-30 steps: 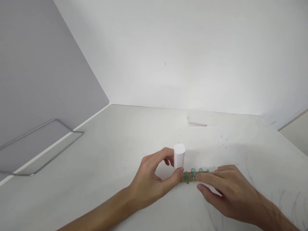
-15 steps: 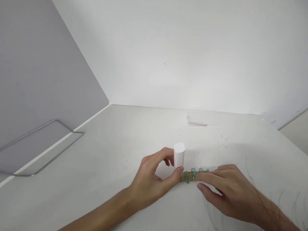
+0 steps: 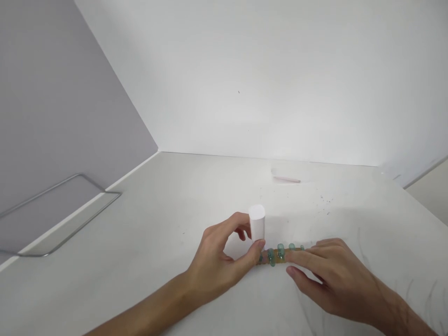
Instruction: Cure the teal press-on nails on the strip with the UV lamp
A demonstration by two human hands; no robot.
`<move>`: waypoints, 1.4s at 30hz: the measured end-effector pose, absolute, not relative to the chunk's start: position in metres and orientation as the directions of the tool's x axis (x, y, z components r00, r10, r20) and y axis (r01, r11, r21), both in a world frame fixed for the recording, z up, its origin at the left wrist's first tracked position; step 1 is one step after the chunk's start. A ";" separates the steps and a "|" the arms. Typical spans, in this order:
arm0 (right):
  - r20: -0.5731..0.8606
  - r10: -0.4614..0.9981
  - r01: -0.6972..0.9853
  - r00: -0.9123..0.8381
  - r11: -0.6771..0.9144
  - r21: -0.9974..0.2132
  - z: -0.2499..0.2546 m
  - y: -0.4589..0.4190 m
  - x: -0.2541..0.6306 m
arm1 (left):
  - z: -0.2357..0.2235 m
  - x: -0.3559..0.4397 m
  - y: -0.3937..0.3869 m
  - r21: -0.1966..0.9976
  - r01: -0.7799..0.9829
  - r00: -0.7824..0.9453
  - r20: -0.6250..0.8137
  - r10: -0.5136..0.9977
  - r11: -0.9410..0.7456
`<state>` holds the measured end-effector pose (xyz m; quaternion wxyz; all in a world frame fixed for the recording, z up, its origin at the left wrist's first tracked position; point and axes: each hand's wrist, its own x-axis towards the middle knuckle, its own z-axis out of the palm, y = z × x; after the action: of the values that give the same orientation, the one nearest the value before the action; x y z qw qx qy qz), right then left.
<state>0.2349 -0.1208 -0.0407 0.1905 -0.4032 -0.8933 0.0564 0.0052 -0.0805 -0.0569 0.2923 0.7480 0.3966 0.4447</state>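
Between the thumb and fingers of my left hand (image 3: 217,259) is an upright white block (image 3: 257,224) with rounded edges. Its lower end is down at the left end of a tan strip (image 3: 276,256), partly behind my thumb. Several glossy, see-through green pieces (image 3: 281,251) lie across the strip, spaced along it. My right hand (image 3: 336,275) is on the strip's right part, index fingertip on top and thumb close to the front edge. Those fingers hide much of the strip's right end.
A thin pinkish stick (image 3: 287,179) lies beside a clear, pale piece near the white back wall (image 3: 280,79). Small dark specks (image 3: 325,199) are scattered on the white table (image 3: 157,224). A bent metal wire frame (image 3: 84,219) stands at the left, by the grey side panel (image 3: 70,107).
My left hand and the white block have shifted slightly left along the strip. Another green bit now shows near my left thumb. My right hand stays nearly still.
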 end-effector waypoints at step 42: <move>0.303 0.747 0.719 -0.592 0.659 -0.221 -0.040 -0.124 0.236 | -0.054 0.008 -0.080 0.790 0.308 0.293 0.452 0.843 -0.531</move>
<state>0.2361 -0.1237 -0.0403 0.1874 -0.4109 -0.8914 0.0377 0.0076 -0.0804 -0.0543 0.2946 0.7481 0.3846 0.4534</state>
